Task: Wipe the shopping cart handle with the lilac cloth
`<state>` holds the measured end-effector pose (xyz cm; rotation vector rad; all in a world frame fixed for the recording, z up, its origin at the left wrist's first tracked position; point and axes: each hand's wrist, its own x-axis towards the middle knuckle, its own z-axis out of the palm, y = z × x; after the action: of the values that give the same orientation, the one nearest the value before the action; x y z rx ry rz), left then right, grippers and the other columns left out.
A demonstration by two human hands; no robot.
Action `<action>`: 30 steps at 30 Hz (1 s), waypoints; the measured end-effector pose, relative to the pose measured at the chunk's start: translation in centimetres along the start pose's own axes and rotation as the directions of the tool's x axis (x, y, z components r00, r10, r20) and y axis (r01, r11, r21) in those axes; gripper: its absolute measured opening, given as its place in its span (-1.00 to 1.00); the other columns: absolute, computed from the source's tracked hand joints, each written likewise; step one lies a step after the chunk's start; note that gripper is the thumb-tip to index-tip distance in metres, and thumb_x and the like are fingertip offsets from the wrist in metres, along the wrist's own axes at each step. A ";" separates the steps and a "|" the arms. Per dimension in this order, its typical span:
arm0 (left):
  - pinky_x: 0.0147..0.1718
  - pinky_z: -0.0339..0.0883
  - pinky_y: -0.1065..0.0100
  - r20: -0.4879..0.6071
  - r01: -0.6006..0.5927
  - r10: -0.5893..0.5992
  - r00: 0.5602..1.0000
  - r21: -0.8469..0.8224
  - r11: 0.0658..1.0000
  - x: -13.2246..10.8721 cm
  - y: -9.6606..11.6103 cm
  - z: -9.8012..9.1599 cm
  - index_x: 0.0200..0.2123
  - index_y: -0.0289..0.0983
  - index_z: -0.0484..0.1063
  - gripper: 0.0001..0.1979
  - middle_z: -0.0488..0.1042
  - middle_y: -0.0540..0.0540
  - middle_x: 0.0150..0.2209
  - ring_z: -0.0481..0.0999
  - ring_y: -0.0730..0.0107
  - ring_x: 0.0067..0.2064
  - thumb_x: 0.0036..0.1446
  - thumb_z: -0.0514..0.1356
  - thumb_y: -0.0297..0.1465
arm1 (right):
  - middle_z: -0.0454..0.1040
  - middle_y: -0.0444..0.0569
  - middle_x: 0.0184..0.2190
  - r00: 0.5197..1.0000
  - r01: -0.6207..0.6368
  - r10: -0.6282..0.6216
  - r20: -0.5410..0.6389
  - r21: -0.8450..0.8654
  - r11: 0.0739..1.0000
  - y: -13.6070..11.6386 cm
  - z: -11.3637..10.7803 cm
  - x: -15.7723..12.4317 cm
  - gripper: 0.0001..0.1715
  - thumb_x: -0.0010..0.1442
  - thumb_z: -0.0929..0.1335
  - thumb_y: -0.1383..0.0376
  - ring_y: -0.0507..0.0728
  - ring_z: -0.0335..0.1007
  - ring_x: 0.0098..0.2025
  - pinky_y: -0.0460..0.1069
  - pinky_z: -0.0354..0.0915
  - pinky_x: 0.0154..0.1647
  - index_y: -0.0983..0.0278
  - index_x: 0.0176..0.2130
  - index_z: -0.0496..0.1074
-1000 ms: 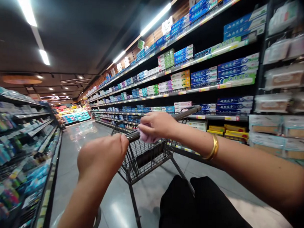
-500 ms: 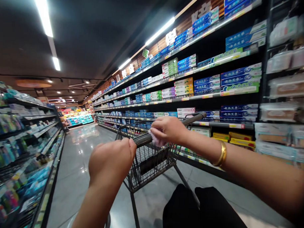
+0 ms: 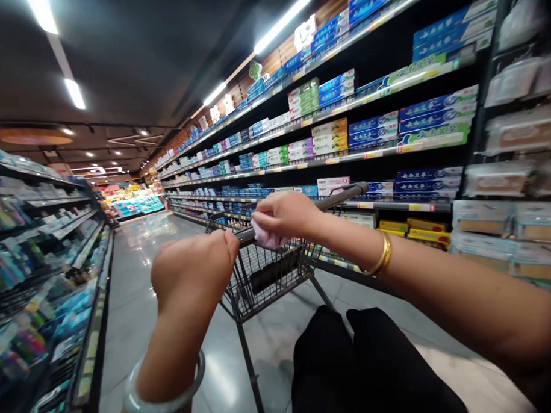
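My left hand is closed round the left end of the grey push bar of a black wire shopping cart; a pale bangle sits on that wrist. My right hand grips the bar further right, with a small pale pink cloth or paper pinched under its fingers; a gold bangle is on its wrist. The cart basket looks dark inside and I cannot make out any goods in it.
A supermarket aisle runs ahead with a glossy grey floor. Tall shelves of boxed toothpaste line the right side. Lower shelves of small packaged goods line the left. A brightly lit display stands at the far end.
The view has swung slightly while both hands kept their grip on the push bar. The cart and shelves shifted a little in frame, and my left wrist bangle has come into view.
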<state>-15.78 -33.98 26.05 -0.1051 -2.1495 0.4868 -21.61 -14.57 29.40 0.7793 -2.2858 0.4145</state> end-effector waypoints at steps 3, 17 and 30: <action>-0.43 0.00 0.20 0.009 0.046 -0.046 0.999 -0.034 0.998 0.2 0.5 0.2 -0.41 -0.26 0.57 -0.34 0.58 -0.24 -0.47 0.52 0.07 -0.45 0.40 -0.28 -0.26 | 0.52 -0.06 -0.57 0.952 -0.226 0.229 0.201 -0.039 0.973 -0.8 -0.2 1.5 -0.58 0.28 0.28 0.17 0.06 0.37 -0.46 -0.02 0.11 -0.39 0.23 -0.49 0.58; -0.29 0.13 0.13 0.105 0.057 -0.036 0.994 -0.203 0.977 0.8 1.8 -0.5 -0.29 -0.25 0.63 -0.49 0.56 -0.25 -0.44 0.53 0.07 -0.30 0.29 -0.16 -0.43 | 0.57 -0.03 -0.48 0.981 -0.190 0.192 0.017 -0.063 0.980 1.7 -0.1 -0.9 -0.48 0.36 0.22 0.09 0.12 0.46 -0.39 0.01 0.19 -0.31 0.23 -0.46 0.57; -0.33 0.08 0.14 0.079 0.063 -0.048 0.996 -0.205 0.977 0.8 1.8 0.0 -0.35 -0.26 0.60 -0.39 0.52 -0.26 -0.49 0.53 0.01 -0.34 0.35 -0.26 -0.37 | 0.62 0.02 -0.28 0.964 -0.147 0.118 -0.239 -0.109 0.983 5.5 0.0 -3.6 -0.56 0.37 0.23 0.10 0.19 0.49 -0.20 0.03 0.27 -0.19 0.22 -0.29 0.61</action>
<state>-16.39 -32.13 25.96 -0.1446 -2.2644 0.2359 -22.93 -8.79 26.47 0.4883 -2.1270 0.3954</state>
